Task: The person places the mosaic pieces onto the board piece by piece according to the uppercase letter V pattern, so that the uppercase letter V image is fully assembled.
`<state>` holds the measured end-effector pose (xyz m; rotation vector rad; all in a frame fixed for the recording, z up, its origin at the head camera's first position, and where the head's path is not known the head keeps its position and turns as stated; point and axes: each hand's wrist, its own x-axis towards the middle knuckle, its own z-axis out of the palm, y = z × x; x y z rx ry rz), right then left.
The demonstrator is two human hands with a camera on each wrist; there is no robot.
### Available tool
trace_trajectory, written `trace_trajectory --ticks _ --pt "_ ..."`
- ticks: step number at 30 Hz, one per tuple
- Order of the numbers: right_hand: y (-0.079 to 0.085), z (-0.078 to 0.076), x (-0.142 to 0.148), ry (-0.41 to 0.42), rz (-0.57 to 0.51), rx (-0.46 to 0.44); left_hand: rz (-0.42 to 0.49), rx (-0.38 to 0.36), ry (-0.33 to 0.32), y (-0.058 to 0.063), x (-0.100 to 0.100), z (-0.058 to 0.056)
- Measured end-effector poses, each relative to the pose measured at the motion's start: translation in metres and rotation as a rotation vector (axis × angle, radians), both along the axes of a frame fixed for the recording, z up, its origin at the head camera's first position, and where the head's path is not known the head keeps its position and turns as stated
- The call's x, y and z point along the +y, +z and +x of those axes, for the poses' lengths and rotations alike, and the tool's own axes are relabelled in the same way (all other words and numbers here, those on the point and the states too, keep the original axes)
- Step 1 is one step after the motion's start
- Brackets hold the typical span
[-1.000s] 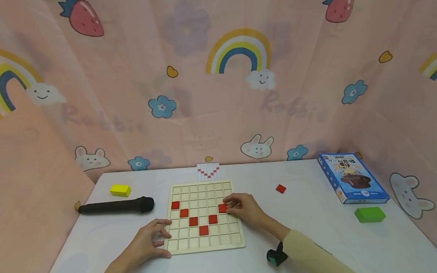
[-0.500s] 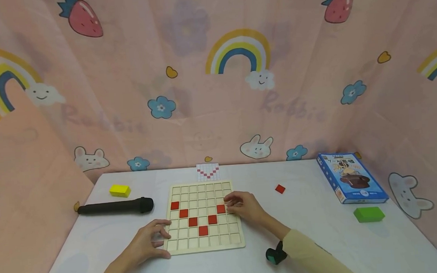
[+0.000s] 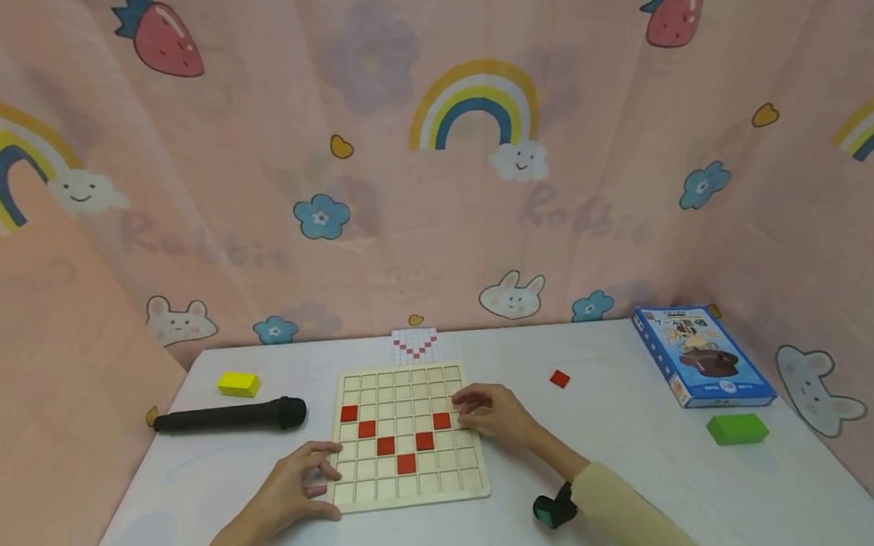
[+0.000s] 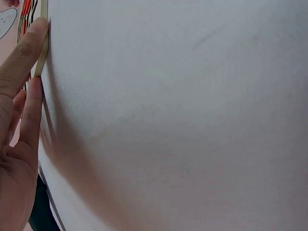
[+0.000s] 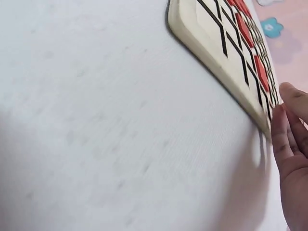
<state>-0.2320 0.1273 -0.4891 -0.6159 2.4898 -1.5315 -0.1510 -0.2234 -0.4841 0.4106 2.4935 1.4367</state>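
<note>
The cream grid board (image 3: 450, 479) lies on the table, with several red square tiles in its cells in a V shape. My left hand (image 3: 288, 487) rests at the board's left side, its fingertips and thumb touching the edge near the lower left corner. At the right edge, my right hand (image 3: 496, 413) hovers with fingertips over the board, just right of the right-hand upper red tile (image 3: 442, 421). No tile shows between its fingers. In the right wrist view, the right fingers (image 5: 283, 126) are beside the board's edge (image 5: 219, 70).
Behind the board stands a pattern card (image 3: 415, 346) with a pink V. A loose red tile (image 3: 559, 378) lies to the right. Farther right are a blue box (image 3: 705, 357) and a green block (image 3: 738, 429). At left are a yellow block (image 3: 238, 384) and a black microphone (image 3: 228, 417).
The right-hand fingers have drawn back slightly to the right from the upper right red tile, leaving it in its cell. The left hand stays in place at the board.
</note>
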Motion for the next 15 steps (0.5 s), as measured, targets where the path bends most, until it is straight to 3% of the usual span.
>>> trace_trajectory --ticks 5,9,13,15 --pt "-0.003 0.006 0.027 -0.156 -0.072 0.017 -0.017 0.004 -0.001 0.002 0.001 0.001" --pt "0.004 0.012 0.056 -0.274 -0.091 0.111 -0.013 -0.001 -0.008 0.003 0.001 0.001" --pt "0.009 0.010 0.087 -0.400 -0.070 0.207 -0.011 0.010 -0.009 0.001 0.000 0.000" --pt "0.008 0.008 0.102 -0.471 -0.026 0.207 -0.009 0.010 -0.008 0.001 0.001 0.000"
